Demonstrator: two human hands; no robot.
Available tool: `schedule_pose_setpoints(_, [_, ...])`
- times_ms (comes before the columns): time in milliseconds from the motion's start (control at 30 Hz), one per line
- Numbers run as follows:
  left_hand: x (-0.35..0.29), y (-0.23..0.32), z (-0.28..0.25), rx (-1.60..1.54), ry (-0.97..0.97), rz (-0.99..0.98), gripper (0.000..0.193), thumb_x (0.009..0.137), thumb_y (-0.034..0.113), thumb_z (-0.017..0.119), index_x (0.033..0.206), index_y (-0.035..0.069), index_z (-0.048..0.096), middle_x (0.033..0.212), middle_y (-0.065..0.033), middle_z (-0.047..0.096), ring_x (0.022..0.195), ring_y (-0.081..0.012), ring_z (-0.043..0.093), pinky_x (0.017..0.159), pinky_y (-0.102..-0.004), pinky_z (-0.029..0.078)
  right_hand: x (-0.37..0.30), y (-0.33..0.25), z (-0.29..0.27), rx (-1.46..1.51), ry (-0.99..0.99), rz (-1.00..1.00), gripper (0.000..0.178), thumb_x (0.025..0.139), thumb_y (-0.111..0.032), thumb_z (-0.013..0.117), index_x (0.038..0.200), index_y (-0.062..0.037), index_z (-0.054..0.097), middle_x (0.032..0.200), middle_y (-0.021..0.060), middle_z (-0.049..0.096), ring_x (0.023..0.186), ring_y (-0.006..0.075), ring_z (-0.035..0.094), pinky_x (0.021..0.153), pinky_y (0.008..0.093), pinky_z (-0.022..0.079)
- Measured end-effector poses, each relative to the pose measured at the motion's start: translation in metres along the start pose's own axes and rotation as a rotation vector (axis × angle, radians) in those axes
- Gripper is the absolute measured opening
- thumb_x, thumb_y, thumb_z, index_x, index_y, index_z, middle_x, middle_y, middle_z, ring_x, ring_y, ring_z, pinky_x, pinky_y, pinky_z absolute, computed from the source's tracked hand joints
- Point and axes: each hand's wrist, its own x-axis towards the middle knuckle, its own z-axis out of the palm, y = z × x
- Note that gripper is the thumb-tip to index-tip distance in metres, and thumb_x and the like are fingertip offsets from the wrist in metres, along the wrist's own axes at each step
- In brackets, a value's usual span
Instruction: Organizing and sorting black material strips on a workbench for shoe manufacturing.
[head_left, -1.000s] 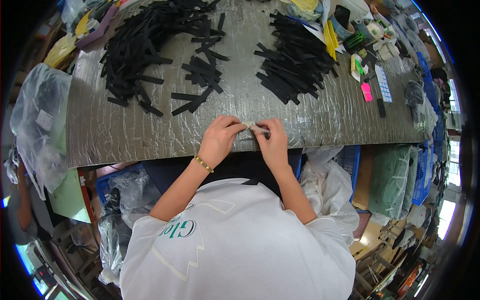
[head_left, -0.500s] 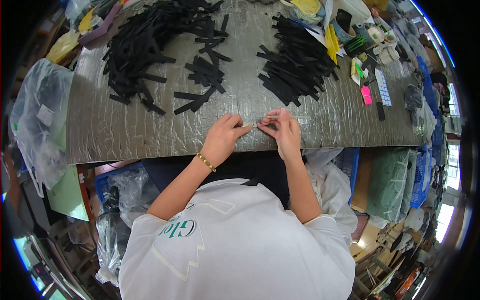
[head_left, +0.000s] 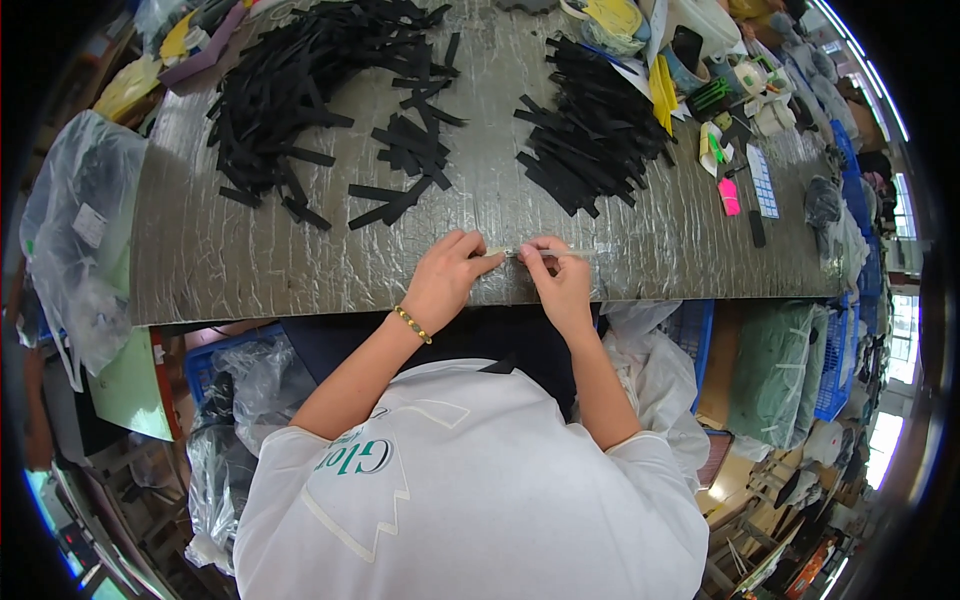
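Note:
Near the table's front edge, my left hand (head_left: 446,276) pinches a small pale piece (head_left: 495,252) between thumb and forefinger. Close on its right, my right hand (head_left: 562,290) has its fingers closed round a thin pale stick-like tool (head_left: 582,253), whose end sticks out to the right. The tips of both hands nearly meet, and a tiny dark detail shows between them, too small to name. Beyond my hands lie a large heap of black fabric strips (head_left: 285,95) on the left, a smaller group (head_left: 410,150) beside it, and a denser pile (head_left: 595,125) on the right.
The table (head_left: 300,265) has a wrinkled, shiny covering. On its right lie a pink tag (head_left: 728,196), a dark flat bar (head_left: 757,228) and a white-and-blue card (head_left: 762,182). Tubs and tools crowd the far right corner. A clear plastic bag (head_left: 85,215) hangs at the left edge.
My right hand has come down slightly and toward my left hand, its fingers closing in; the stick-like tool has dropped level with the pale piece. My left hand has barely moved.

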Motion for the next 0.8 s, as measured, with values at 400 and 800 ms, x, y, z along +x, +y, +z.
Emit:
schedule_pose_setpoints(400, [0.000,0.001,-0.001,-0.014,-0.007,-0.007,0.037,0.074,-0.003,0.064,0.107,0.011,0.077,0.087,-0.0037,0.057,0.085,-0.0222,0.057,0.078,-0.0336,0.052,0.003,0.000,0.001,-0.194,0.005,-0.140,0.018,0.093,-0.013,0.068,0.095,0.0041,0.070,0.083,0.0161,0.069,0.067,0.0236,0.066,0.064,0.0315,0.051])
schedule_pose_setpoints(800, [-0.005,-0.001,0.003,-0.025,0.044,-0.067,0.047,0.079,-0.004,0.061,0.124,0.010,0.069,0.089,-0.0073,0.060,0.087,-0.0265,0.060,0.079,-0.0375,0.053,0.001,-0.012,-0.001,-0.185,-0.088,-0.131,0.020,0.094,-0.015,0.067,0.094,0.0049,0.070,0.085,0.0171,0.070,0.071,0.0250,0.067,0.066,0.0327,0.051])
